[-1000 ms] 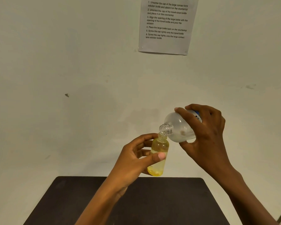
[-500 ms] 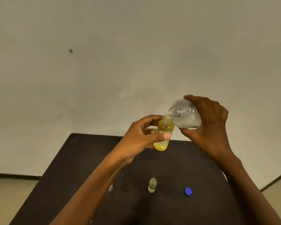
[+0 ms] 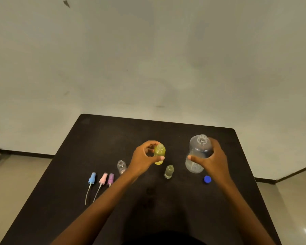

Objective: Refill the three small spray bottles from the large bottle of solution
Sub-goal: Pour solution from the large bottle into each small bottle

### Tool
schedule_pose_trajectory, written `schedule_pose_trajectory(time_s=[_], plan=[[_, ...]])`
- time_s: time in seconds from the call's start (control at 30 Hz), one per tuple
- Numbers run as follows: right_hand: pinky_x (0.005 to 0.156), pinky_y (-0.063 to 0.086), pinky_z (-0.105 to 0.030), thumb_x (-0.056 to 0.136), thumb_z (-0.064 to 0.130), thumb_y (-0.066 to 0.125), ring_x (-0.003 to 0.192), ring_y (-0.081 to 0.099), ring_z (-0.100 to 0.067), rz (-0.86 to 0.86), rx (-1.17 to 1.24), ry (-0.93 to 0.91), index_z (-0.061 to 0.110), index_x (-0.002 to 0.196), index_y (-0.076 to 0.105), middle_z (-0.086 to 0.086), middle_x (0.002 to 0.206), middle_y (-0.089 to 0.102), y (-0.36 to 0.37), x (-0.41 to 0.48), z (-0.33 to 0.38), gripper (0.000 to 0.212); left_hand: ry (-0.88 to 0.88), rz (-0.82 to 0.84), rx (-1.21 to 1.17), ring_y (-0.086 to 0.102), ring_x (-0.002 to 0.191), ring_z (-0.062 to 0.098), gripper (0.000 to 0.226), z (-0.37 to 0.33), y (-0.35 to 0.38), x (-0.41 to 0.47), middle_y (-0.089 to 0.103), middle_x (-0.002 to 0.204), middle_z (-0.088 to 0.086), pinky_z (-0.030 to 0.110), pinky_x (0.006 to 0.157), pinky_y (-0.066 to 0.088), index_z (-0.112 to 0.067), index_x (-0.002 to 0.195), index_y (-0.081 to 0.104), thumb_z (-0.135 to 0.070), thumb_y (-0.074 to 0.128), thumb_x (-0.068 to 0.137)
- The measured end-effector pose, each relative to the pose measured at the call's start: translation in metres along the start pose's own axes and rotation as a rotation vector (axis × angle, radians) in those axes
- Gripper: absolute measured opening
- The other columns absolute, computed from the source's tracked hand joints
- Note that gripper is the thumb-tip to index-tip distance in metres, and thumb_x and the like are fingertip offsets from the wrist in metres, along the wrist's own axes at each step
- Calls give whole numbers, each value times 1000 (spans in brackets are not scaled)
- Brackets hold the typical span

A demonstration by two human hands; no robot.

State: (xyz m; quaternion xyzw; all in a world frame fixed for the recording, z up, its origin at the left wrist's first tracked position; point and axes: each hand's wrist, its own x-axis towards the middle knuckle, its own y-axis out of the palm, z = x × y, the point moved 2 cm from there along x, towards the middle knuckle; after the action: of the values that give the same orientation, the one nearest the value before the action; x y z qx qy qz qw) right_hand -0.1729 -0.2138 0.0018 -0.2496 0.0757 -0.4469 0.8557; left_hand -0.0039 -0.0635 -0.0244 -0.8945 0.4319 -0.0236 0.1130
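Small spray bottles, three in all and each without its top, share a dark table [image 3: 95, 138] with the large bottle. Nearest the person, at the left, three tops lie side by side: a blue pump top [image 3: 92, 178] and a pink pump top [image 3: 103, 178], whose thin tubes point toward the near edge, and a purple pump top [image 3: 110, 179] whose tube is hidden by the left forearm. About as near, at the right, a blue cap [image 3: 207, 179] lies just beside the right wrist.

A little farther, a small clear bottle [image 3: 169, 172] holding some liquid stands upright between the two arms. An empty-looking bottle [image 3: 121, 166] stands at the left, partly behind the left wrist.

Farther again, the left hand [image 3: 142, 160] grasps the yellow bottle [image 3: 159, 153], thumb on its near side and forefinger curled round the neck. It is upright with its mouth open; whether it touches the table cannot be told.

To its right, the right hand [image 3: 213, 161] is wrapped round the large bottle [image 3: 199, 152], thumb across the near side. That bottle is upright and uncapped, with liquid in its lower part; whether its base is on the table is unclear.

Beyond the far edge rises a pale wall [image 3: 148, 59].
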Motion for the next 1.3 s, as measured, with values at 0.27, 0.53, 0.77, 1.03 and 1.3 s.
schedule_pose_trajectory(time_s=[0.27,0.53,0.77,1.03,1.3], plan=[[73,43,-18,61,9,82,93,57,-14,-51,67,285,17,116,49,4,102,58,39,-17,-62,65,-133,-119,134,63,90,6,39,88,17,7,66,94,-8,14,76,48,-24,98,61,-4,77,68],[68,40,-9,64,-3,78,94,54,-12,-69,123,313,12,121,46,2,105,55,55,-28,-85,67,-210,-132,178,63,93,8,40,119,22,6,67,96,-7,23,85,50,-24,100,61,-2,75,70],[82,41,-21,65,-1,79,100,52,-13,-35,115,311,11,125,43,1,111,53,55,-24,-90,71,-235,-112,164,62,99,11,42,129,22,9,66,101,-6,29,91,49,-24,106,60,-3,73,71],[88,40,-23,66,1,79,107,47,-11,9,88,320,12,130,38,1,118,48,58,-23,-99,77,-134,-65,167,35,127,4,73,115,26,-1,38,133,-14,26,107,30,-24,136,39,-4,71,73],[89,40,-24,67,2,78,108,47,-12,15,94,307,12,129,37,1,119,48,58,-23,-102,75,106,-338,620,36,132,20,66,91,-33,-8,43,140,2,39,108,29,-24,132,46,-16,75,73]])
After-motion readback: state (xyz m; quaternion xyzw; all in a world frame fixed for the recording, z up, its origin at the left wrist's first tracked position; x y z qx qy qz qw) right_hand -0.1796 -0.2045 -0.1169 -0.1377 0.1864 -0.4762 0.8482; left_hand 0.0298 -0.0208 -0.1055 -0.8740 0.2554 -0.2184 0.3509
